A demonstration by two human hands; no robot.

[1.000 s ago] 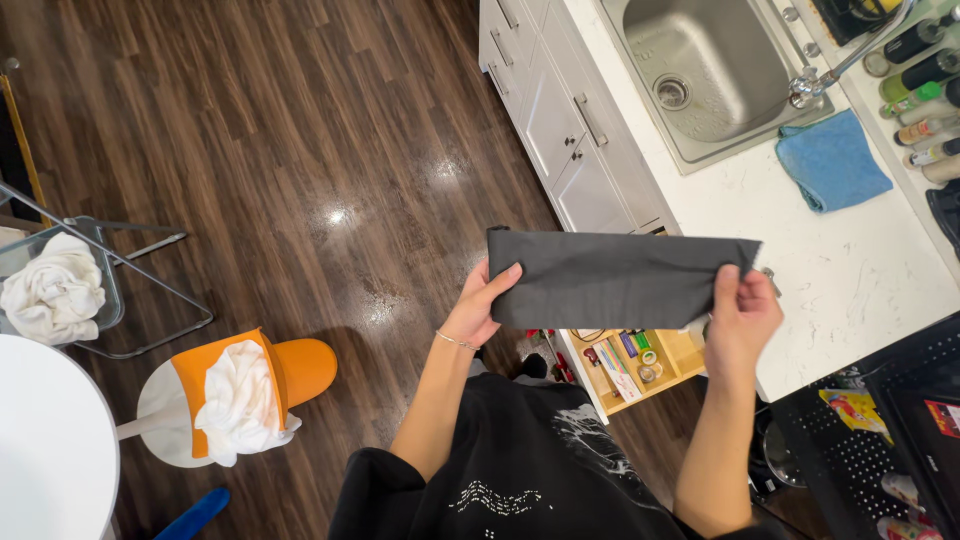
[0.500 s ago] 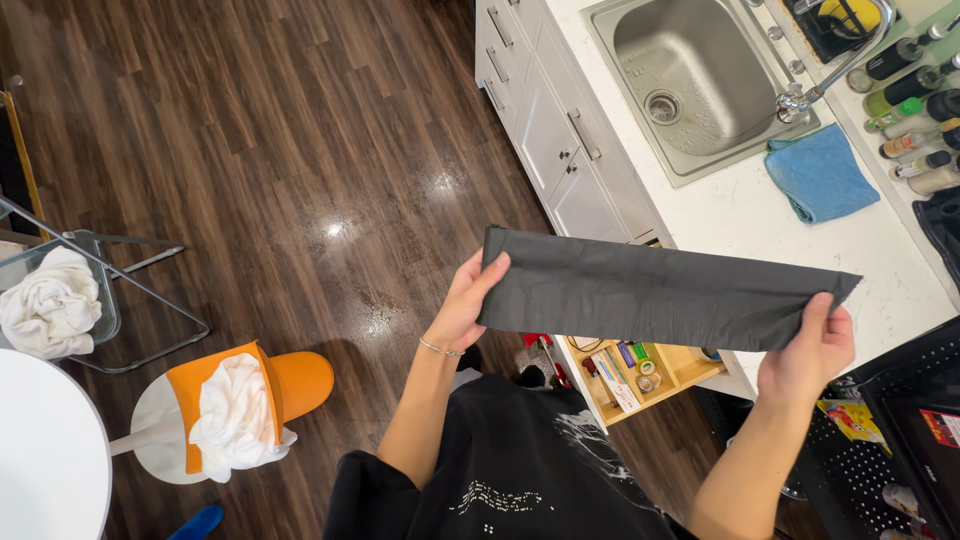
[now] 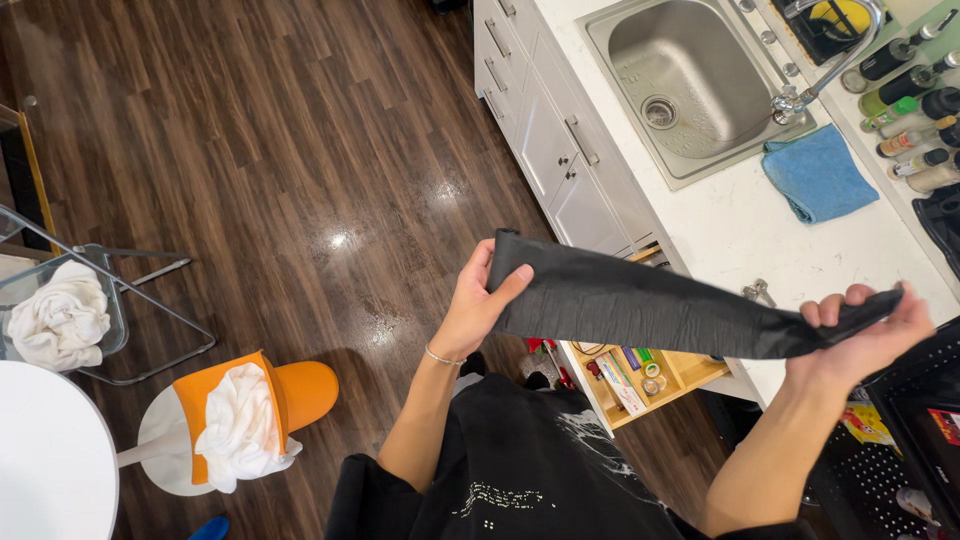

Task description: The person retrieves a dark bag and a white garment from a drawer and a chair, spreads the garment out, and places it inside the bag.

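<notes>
We hold a dark cloth (image 3: 650, 305) stretched in the air between our hands, above an open drawer (image 3: 640, 375). The left hand (image 3: 475, 300) pinches one end, thumb over the edge; the right hand (image 3: 865, 330) has its fingers curled around the other end, which is bunched and twisting. It looks folded into a long strip, not yet into a compact shape. Beside us runs a white tabletop (image 3: 760, 230) with a sink (image 3: 690, 75) and blue rag (image 3: 818, 172); the floor (image 3: 260, 150) is dark wood.

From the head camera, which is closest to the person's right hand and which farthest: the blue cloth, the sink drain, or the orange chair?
From the right hand:
1. Blue cloth, on the counter just beyond it.
2. Sink drain, farther up in the basin.
3. Orange chair, far across the floor on the left.
</notes>
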